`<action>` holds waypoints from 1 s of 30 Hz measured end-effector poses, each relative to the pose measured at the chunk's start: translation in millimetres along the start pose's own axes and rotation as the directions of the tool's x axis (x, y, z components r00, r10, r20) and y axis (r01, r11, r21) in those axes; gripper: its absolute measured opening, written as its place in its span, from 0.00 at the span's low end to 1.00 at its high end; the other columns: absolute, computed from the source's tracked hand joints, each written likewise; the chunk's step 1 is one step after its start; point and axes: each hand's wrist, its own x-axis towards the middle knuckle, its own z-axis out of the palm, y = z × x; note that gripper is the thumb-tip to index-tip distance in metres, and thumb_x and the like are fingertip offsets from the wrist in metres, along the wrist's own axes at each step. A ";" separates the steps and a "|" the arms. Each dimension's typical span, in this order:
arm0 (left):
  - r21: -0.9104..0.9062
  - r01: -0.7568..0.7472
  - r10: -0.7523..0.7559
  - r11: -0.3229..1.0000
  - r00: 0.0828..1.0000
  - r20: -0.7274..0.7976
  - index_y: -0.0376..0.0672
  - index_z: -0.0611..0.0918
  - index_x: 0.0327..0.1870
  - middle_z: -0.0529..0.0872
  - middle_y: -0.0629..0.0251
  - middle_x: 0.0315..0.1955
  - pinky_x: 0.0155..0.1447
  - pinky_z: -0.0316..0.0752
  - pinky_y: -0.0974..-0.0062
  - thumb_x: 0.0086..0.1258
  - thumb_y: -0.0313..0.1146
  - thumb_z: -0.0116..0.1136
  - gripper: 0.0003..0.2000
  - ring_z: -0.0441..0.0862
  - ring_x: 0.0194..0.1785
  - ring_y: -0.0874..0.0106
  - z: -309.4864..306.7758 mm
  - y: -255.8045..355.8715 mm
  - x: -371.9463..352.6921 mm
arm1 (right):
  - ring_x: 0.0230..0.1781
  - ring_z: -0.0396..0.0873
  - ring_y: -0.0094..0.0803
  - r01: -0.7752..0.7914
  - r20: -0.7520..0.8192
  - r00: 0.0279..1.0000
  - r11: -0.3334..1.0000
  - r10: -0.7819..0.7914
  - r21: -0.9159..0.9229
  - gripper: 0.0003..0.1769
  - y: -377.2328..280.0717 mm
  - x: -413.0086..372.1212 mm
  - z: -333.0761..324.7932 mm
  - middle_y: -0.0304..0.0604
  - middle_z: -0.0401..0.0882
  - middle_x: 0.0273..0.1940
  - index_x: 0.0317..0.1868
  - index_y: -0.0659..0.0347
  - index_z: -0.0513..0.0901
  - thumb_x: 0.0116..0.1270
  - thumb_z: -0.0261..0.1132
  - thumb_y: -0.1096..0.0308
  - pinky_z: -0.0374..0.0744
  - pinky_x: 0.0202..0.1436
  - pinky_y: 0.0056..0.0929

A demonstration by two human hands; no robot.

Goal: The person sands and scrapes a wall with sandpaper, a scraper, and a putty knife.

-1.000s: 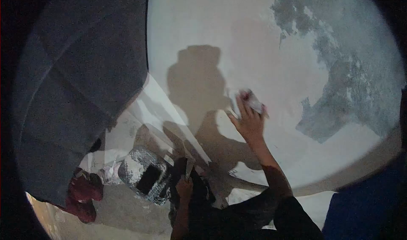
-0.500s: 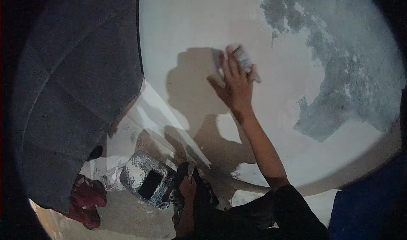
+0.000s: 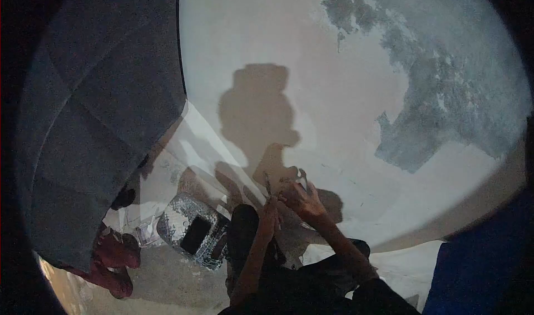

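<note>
Low in front of the wall [image 3: 356, 92], my two hands are close together above my knees. My left hand [image 3: 269, 217] is closed around a thin, narrow blade-like tool [image 3: 267, 182] that points upward. Beside it, my right hand [image 3: 307, 202] has its fingers curled, and a small pale edge shows near the fingertips. What the right hand grips there is too dark and small to name. The wall has a smooth whitish coat, with a rough bare grey patch [image 3: 445, 109] on the right.
A speckled, paint-spattered container [image 3: 177, 217] with dark openings stands on the floor [image 3: 167, 276] to my left. A large dark panel [image 3: 105, 109] covers the left side. Dark red cloth or footwear [image 3: 114, 265] lies below it. Something blue [image 3: 473, 270] fills the lower right.
My right hand has come off the wall, where it pressed a greyish flat piece, and moved down beside my left hand. My left hand has risen slightly, rightward, with the tool.
</note>
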 end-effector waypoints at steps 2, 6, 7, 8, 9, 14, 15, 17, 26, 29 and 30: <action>-0.224 0.032 0.016 0.974 0.978 0.209 0.43 0.71 0.55 0.75 0.71 0.22 0.27 0.70 0.81 0.72 0.46 0.44 0.19 0.71 0.21 0.83 -2.2 4.8 -2.8 | 0.63 0.61 0.38 -0.076 0.005 0.997 0.997 0.076 0.032 0.20 -7.3 -28.9 12.3 0.33 0.69 0.58 0.54 0.42 0.76 0.60 0.59 0.62 0.52 0.66 0.56; 0.018 0.377 -0.371 0.926 0.900 0.227 0.42 0.73 0.54 0.75 0.67 0.32 0.29 0.68 0.80 0.69 0.55 0.41 0.25 0.70 0.23 0.77 -0.5 -2.7 -28.5 | 0.62 0.62 0.38 -0.154 0.105 0.984 0.983 0.143 0.102 0.21 -23.6 -67.4 -1.0 0.33 0.69 0.58 0.54 0.41 0.76 0.58 0.60 0.63 0.56 0.64 0.52; -0.181 0.430 -0.382 0.885 0.891 0.245 0.42 0.75 0.50 0.74 0.73 0.21 0.25 0.66 0.83 0.72 0.49 0.41 0.20 0.66 0.18 0.82 4.0 -11.9 -33.4 | 0.63 0.61 0.39 -0.121 0.046 0.992 0.972 0.114 0.202 0.21 -26.8 -73.2 -0.1 0.36 0.67 0.59 0.53 0.41 0.75 0.57 0.60 0.64 0.57 0.63 0.53; -0.175 0.432 -0.387 0.885 0.890 0.242 0.42 0.75 0.50 0.74 0.73 0.21 0.25 0.66 0.83 0.72 0.49 0.41 0.20 0.66 0.18 0.82 16.2 -1.6 -39.8 | 0.63 0.61 0.40 -0.083 -0.016 0.996 0.951 0.092 0.299 0.21 -31.5 -79.1 1.2 0.38 0.66 0.59 0.52 0.42 0.75 0.57 0.60 0.66 0.58 0.62 0.53; -0.105 0.474 -0.461 0.875 0.879 0.125 0.42 0.76 0.50 0.75 0.73 0.22 0.25 0.66 0.83 0.72 0.49 0.41 0.20 0.66 0.18 0.82 28.8 9.1 -49.1 | 0.63 0.61 0.40 -0.089 -0.016 0.995 0.948 0.098 0.305 0.21 -37.6 -87.7 8.7 0.38 0.66 0.59 0.52 0.42 0.75 0.57 0.60 0.66 0.58 0.62 0.53; 0.065 0.271 -0.273 0.960 0.961 0.030 0.41 0.78 0.46 0.76 0.72 0.22 0.26 0.66 0.81 0.71 0.49 0.41 0.21 0.67 0.19 0.82 29.1 -7.6 -63.1 | 0.61 0.61 0.42 -0.283 0.021 0.942 0.761 0.334 0.584 0.24 -52.6 -83.2 -26.1 0.45 0.66 0.57 0.52 0.50 0.78 0.52 0.70 0.64 0.61 0.62 0.41; 0.236 0.329 -0.345 0.914 0.938 0.026 0.40 0.78 0.46 0.76 0.70 0.22 0.27 0.67 0.81 0.72 0.49 0.41 0.21 0.67 0.20 0.82 22.6 -5.8 -61.0 | 0.61 0.61 0.42 -0.280 0.016 0.942 0.762 0.334 0.584 0.24 -53.2 -84.7 -24.7 0.45 0.66 0.57 0.52 0.50 0.78 0.52 0.70 0.64 0.61 0.62 0.41; 0.398 0.373 -0.409 0.838 0.912 0.008 0.40 0.79 0.45 0.77 0.69 0.23 0.27 0.67 0.80 0.72 0.49 0.40 0.21 0.68 0.20 0.81 9.8 -14.3 -57.6 | 0.60 0.63 0.42 -0.410 -0.100 0.830 0.721 0.549 0.558 0.23 -53.3 -90.6 -17.4 0.48 0.63 0.58 0.50 0.54 0.79 0.52 0.71 0.62 0.67 0.58 0.42; 0.749 -0.516 0.312 0.416 0.855 0.415 0.42 0.78 0.44 0.80 0.57 0.35 0.33 0.73 0.68 0.65 0.33 0.46 0.11 0.77 0.31 0.66 -58.0 -15.4 -35.5 | 0.27 0.79 0.28 -0.517 0.058 0.597 0.328 0.800 0.791 0.18 -36.8 -87.9 5.3 0.44 0.78 0.31 0.46 0.61 0.75 0.55 0.68 0.70 0.75 0.32 0.26; 0.966 -0.208 0.308 0.154 0.939 0.154 0.43 0.75 0.49 0.78 0.55 0.34 0.41 0.72 0.61 0.60 0.29 0.49 0.15 0.76 0.35 0.55 -159.7 21.1 -21.1 | 0.29 0.79 0.27 -0.637 0.185 0.490 0.205 0.852 0.743 0.16 -32.5 -100.5 -9.3 0.43 0.78 0.25 0.46 0.62 0.75 0.58 0.66 0.71 0.75 0.32 0.26; 0.885 -0.094 0.510 -0.457 0.787 0.348 0.41 0.70 0.57 0.77 0.51 0.46 0.53 0.69 0.58 0.67 0.37 0.49 0.18 0.75 0.46 0.54 -257.4 -28.0 -6.2 | 0.29 0.79 0.27 -0.641 0.185 0.483 0.202 0.856 0.741 0.16 -30.3 -108.4 -5.8 0.43 0.78 0.25 0.46 0.62 0.75 0.58 0.66 0.71 0.75 0.32 0.26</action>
